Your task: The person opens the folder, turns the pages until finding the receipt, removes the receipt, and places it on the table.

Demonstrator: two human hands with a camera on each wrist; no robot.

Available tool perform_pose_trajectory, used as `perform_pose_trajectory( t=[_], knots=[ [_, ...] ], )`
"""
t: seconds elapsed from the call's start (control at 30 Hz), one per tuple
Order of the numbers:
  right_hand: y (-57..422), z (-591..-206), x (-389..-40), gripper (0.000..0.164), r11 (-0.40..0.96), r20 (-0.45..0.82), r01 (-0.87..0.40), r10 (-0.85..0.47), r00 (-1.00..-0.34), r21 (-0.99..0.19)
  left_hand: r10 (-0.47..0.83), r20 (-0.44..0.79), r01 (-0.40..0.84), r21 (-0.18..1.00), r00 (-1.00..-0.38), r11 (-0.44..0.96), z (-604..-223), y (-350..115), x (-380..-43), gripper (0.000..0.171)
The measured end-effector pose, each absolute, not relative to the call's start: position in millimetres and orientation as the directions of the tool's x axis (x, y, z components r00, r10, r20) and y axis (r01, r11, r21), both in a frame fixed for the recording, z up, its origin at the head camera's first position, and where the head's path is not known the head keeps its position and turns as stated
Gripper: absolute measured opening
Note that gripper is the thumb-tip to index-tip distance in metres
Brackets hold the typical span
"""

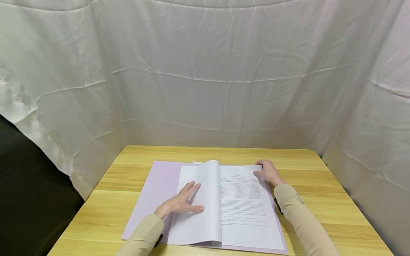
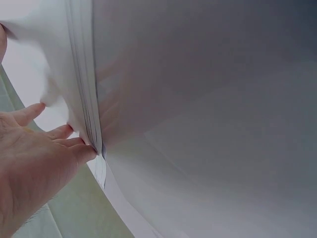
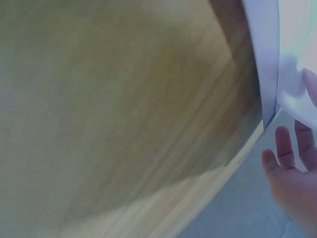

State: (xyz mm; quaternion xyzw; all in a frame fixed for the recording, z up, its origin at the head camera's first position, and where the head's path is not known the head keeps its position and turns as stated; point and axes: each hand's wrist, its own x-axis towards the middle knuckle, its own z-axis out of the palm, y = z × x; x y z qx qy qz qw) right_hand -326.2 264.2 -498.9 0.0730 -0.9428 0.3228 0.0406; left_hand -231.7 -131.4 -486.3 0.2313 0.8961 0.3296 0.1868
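Note:
A lilac folder lies open on the wooden table, holding a stack of white sheets. Several sheets are turned over to the left, bulging in a curve along the middle. To the right lies a printed page with lines of small text. My left hand rests on the turned sheets with fingers spread; in the left wrist view its fingertips touch the paper. My right hand pinches the printed page at its top right corner, thumb on top. In the right wrist view, its fingers reach past the page edge.
The wooden table extends around the folder, with rounded far corners. A small white tab of paper sticks out at the folder's top edge. Pale cloth hangs behind and on both sides, and a dark area shows at left.

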Motion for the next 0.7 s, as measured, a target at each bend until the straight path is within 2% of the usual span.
perform_pose_trajectory(
  t=[0.17, 0.33, 0.5, 0.7],
  knots=[
    [264.7, -497.0, -324.8, 0.038, 0.787, 0.036, -0.055, -0.042, -0.998, -0.615, 0.537, -0.183, 0.292, 0.676, -0.824, 0.677, -485.3, -130.8, -231.1, 0.099],
    [265.6, -495.0, -322.9, 0.042, 0.802, 0.022, -0.031, -0.022, -1.000, -0.596, 0.535, -0.182, 0.292, 0.673, -0.825, 0.680, -485.6, -130.3, -231.1, 0.099],
    [265.8, -493.9, -320.7, 0.026, 0.798, 0.038, -0.035, -0.015, -0.999, -0.601, 0.535, -0.179, 0.294, 0.672, -0.826, 0.680, -486.0, -130.4, -231.2, 0.099],
    [266.1, -493.5, -318.3, 0.028, 0.781, 0.051, -0.038, -0.008, -0.999, -0.623, 0.535, -0.174, 0.293, 0.678, -0.827, 0.674, -485.4, -131.1, -231.0, 0.099]
  ],
)
